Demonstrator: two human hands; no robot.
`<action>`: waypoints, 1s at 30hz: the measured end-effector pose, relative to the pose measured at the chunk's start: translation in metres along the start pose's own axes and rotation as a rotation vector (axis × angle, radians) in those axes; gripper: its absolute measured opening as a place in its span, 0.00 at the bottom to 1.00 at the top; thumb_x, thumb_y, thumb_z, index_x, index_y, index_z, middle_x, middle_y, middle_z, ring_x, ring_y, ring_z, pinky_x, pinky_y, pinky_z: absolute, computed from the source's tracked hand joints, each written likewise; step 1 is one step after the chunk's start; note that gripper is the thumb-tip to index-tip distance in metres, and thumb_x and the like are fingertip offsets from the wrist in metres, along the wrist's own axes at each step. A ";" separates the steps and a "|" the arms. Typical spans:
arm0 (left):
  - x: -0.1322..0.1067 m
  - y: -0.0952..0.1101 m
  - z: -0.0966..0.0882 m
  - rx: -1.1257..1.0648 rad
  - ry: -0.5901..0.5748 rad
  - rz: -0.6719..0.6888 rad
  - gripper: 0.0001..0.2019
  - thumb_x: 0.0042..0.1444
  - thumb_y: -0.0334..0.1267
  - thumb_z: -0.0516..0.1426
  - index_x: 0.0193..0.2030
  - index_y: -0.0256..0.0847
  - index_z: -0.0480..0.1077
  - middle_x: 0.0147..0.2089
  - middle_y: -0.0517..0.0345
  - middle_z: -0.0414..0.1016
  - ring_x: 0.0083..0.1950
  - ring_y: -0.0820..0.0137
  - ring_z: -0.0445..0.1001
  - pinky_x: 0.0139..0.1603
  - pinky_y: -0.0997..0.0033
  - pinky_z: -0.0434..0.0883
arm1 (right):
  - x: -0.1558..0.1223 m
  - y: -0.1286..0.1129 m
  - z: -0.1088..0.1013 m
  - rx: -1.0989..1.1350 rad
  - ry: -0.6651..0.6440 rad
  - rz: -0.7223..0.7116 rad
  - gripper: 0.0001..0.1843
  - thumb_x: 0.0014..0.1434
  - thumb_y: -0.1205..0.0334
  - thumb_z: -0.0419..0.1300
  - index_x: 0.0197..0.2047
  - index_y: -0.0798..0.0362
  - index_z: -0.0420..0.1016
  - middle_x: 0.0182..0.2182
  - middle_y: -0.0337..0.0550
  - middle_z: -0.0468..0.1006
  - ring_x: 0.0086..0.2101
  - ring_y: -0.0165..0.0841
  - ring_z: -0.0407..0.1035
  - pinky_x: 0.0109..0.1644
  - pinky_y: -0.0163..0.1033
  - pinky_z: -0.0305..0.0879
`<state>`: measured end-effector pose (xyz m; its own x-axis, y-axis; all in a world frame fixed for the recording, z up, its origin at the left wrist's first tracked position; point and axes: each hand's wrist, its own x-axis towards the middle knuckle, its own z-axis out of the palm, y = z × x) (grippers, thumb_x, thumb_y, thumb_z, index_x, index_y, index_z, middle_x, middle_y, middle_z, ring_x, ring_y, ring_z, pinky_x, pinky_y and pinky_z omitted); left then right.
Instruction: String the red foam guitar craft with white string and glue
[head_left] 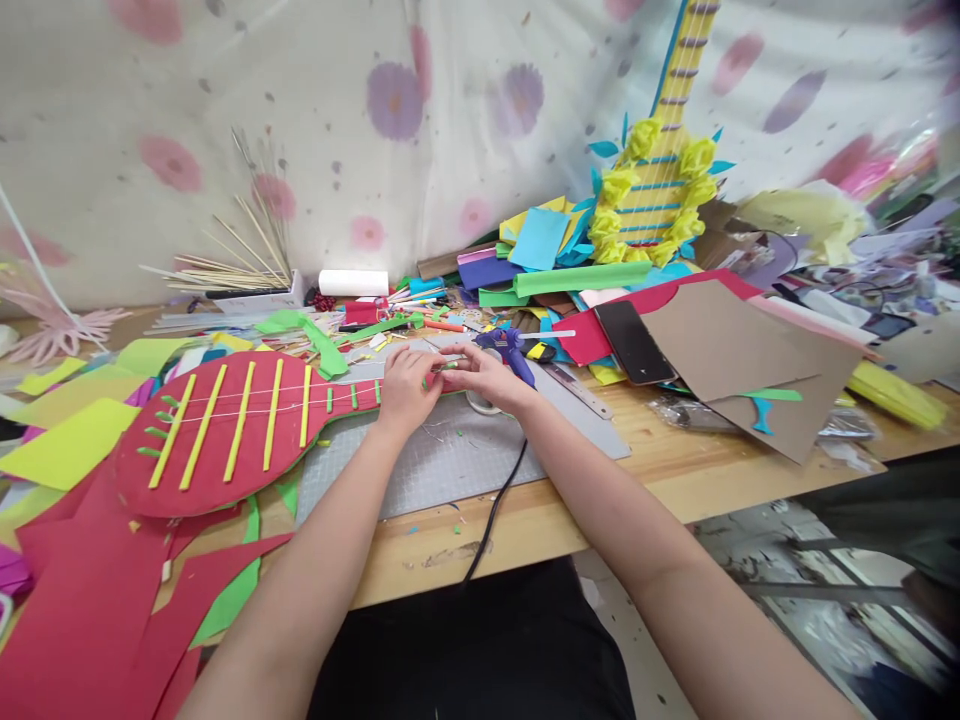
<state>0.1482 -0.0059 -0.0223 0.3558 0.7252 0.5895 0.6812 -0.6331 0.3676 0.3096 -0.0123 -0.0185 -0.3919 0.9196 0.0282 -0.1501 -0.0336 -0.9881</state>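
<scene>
A red paper guitar (214, 430) with yellow strips across its round body lies at the left, its neck pointing right. Short green strips (355, 396) cross the neck, and thin white strings run along it toward my hands. Over the neck, my left hand (407, 390) is closed, its fingertips pinched near a bit of green. Close against it, my right hand (491, 380) also has thumb and fingers drawn together at the same spot. What exactly the fingertips grip is too small and covered to make out. Just behind my right hand lies a blue glue gun (514, 350).
Under the neck is a grey cutting mat (397, 470); a metal ruler (577, 390) lies on it. A black cable (496, 510) hangs over the table edge. Red paper (82, 590) covers the left side. A phone (634, 342), brown cardboard (727, 335) and a yellow paper guitar (651, 190) are right.
</scene>
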 end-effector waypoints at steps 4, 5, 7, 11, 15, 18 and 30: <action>-0.004 -0.004 0.005 0.015 -0.005 0.031 0.08 0.55 0.34 0.53 0.38 0.45 0.72 0.42 0.56 0.76 0.48 0.64 0.70 0.61 0.55 0.57 | 0.003 0.003 -0.007 0.070 -0.011 0.044 0.29 0.42 0.55 0.69 0.46 0.51 0.65 0.39 0.43 0.77 0.41 0.33 0.73 0.51 0.46 0.69; -0.004 -0.005 0.005 0.013 -0.002 0.041 0.07 0.54 0.34 0.54 0.38 0.45 0.72 0.41 0.56 0.76 0.47 0.65 0.70 0.61 0.56 0.57 | 0.003 0.003 -0.009 0.072 -0.026 0.038 0.29 0.42 0.56 0.70 0.45 0.52 0.65 0.41 0.43 0.77 0.42 0.33 0.73 0.51 0.45 0.69; -0.005 -0.006 0.005 0.005 0.012 0.056 0.06 0.55 0.35 0.54 0.37 0.45 0.72 0.40 0.57 0.76 0.46 0.66 0.70 0.61 0.58 0.57 | 0.003 0.004 -0.012 0.070 -0.073 0.022 0.29 0.41 0.58 0.70 0.46 0.52 0.65 0.43 0.44 0.76 0.43 0.33 0.72 0.52 0.44 0.68; -0.006 -0.005 0.004 -0.023 -0.006 0.058 0.05 0.55 0.35 0.54 0.35 0.45 0.72 0.39 0.57 0.76 0.46 0.66 0.70 0.60 0.57 0.58 | 0.002 0.003 -0.016 0.080 -0.155 0.012 0.29 0.43 0.57 0.69 0.47 0.51 0.64 0.45 0.45 0.75 0.44 0.33 0.71 0.53 0.46 0.67; -0.006 -0.004 -0.001 0.011 -0.074 0.031 0.08 0.54 0.35 0.54 0.40 0.45 0.71 0.43 0.56 0.75 0.49 0.64 0.69 0.61 0.57 0.56 | 0.005 0.006 -0.017 -0.100 -0.105 -0.009 0.28 0.44 0.58 0.68 0.47 0.51 0.63 0.44 0.45 0.75 0.44 0.33 0.71 0.52 0.45 0.67; -0.006 -0.009 -0.013 0.089 -0.122 -0.034 0.25 0.49 0.43 0.60 0.55 0.43 0.63 0.54 0.50 0.70 0.57 0.59 0.65 0.62 0.55 0.55 | 0.010 0.009 -0.016 -0.404 -0.001 -0.118 0.30 0.44 0.60 0.67 0.50 0.50 0.62 0.46 0.45 0.73 0.44 0.32 0.70 0.51 0.43 0.67; -0.009 -0.028 -0.027 0.172 -0.353 -0.216 0.30 0.44 0.47 0.64 0.54 0.40 0.66 0.52 0.45 0.73 0.53 0.52 0.69 0.53 0.56 0.62 | 0.006 0.013 -0.009 -0.928 0.098 -0.282 0.25 0.50 0.59 0.64 0.51 0.53 0.64 0.47 0.47 0.72 0.44 0.34 0.66 0.49 0.42 0.63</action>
<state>0.1080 -0.0021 -0.0185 0.3697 0.9027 0.2200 0.8499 -0.4242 0.3127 0.3134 -0.0039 -0.0322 -0.3676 0.8765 0.3108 0.5648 0.4760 -0.6741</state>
